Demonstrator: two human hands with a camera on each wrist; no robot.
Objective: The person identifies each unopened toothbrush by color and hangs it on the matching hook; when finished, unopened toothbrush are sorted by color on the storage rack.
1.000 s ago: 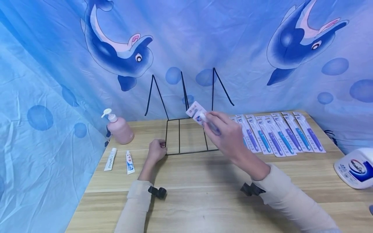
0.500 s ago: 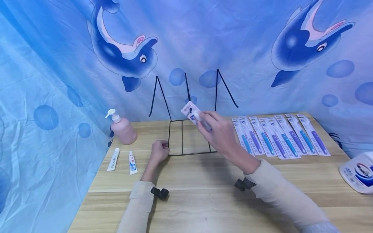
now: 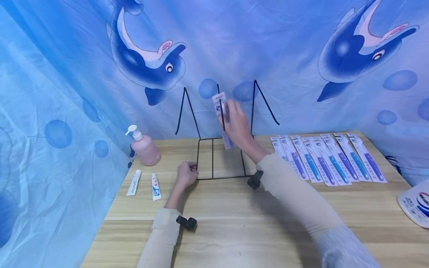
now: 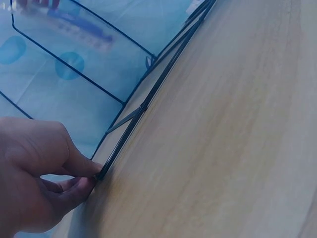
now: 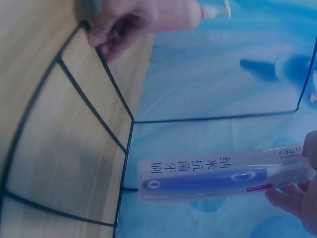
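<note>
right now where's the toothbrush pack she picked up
In the head view the toothbrush pack is in the right hand, raised at the wire rack's middle prong, left of the packs on the table.

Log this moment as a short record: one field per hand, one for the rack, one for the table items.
Left hand: left hand pinches the front left corner of the black wire rack, pressing it to the wooden table.
Right hand: right hand holds a packaged toothbrush with a purple handle up against the rack's middle hook.
Rack: base flat on the table, three prongs rising toward the blue dolphin curtain.
Table items: pink pump bottle, two small toothpaste tubes, a row of packaged toothbrushes.
</note>
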